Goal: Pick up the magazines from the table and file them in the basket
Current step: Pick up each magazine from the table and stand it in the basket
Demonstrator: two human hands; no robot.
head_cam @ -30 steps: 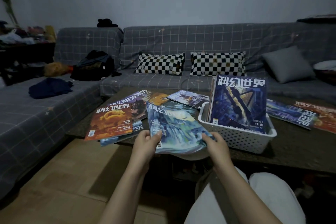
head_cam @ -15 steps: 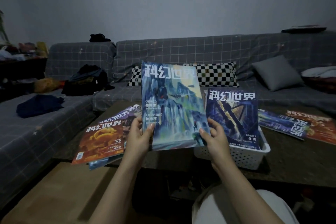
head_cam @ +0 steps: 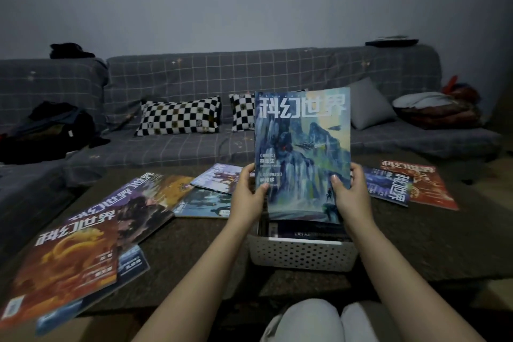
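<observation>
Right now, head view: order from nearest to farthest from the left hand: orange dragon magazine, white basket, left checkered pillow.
From the left hand:
1. White basket, just below and right of it.
2. Orange dragon magazine, far left at the table's near edge.
3. Left checkered pillow, back on the sofa.

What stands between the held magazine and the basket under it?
Nothing visible. Both hands, left and right, hold the magazine upright directly over the basket, in front of the magazines already filed.
</observation>
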